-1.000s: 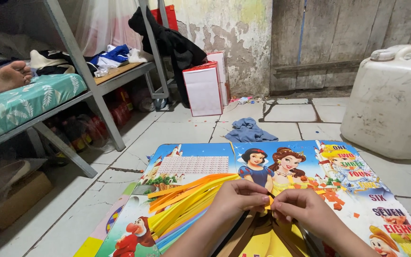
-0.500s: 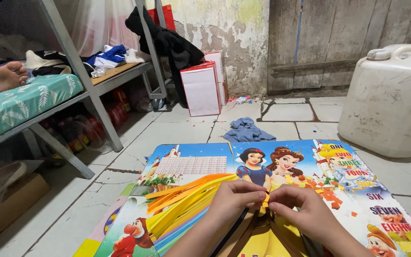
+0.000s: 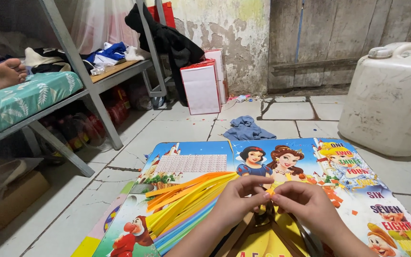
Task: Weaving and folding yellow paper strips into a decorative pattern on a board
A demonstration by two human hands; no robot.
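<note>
Behind hands [image 3: 272,202]: rag [image 3: 246,128], jerrycan [image 3: 393,97].

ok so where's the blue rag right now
In the head view the blue rag lies crumpled on the tiled floor, just beyond the far edge of the cartoon mat, between the red-and-white box and the white jerrycan.

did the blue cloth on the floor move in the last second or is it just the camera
No. The blue cloth lies on the same tiles, just right of the white box by the wall, as before. Its small shift in the picture is shared by box and wall, so it is the camera.
</note>
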